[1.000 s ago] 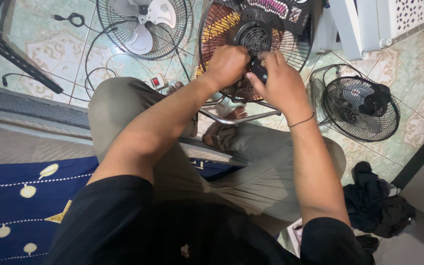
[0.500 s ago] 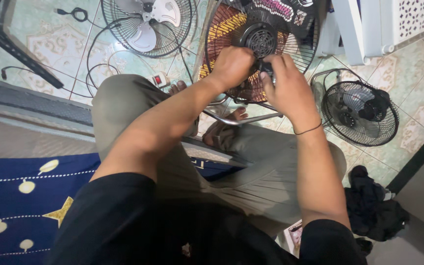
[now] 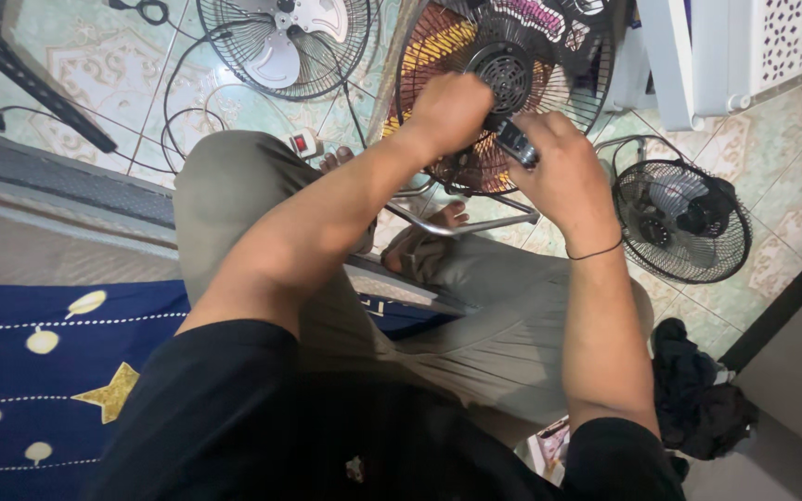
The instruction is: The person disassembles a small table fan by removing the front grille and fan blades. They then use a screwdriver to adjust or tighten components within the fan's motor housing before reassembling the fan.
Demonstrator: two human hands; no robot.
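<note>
A: Left hand?
B: Clenched against the back of the fan, just left of the round motor housing. Fingers curled under, so couldn't tell what it gripped, if anything.

A: Right hand?
B: Closed around a small dark tool, tip pointed up toward the motor housing. Thin dark band round that wrist.

A: Fan location?
B: Top centre, held up in front of the knees, wire guard facing the camera. Striped, many-coloured behind the wires. Bent metal tube stand below it, resting near a bare foot.

A: Posture?
B: Seated. Grey-green trousers, black shirt. Both forearms stretched forward to the fan.

A: Surroundings?
B: Second fan guard with white blades flat on the tiled floor, upper left, well apart from the hands. Smaller black fan on the floor at right, near the right forearm. White switch with red button just beside the left knee, black cords looped about it. Dark blue cloth with yellow star and dots lower left. Dark rag heap lower right. White panel top right.
</note>
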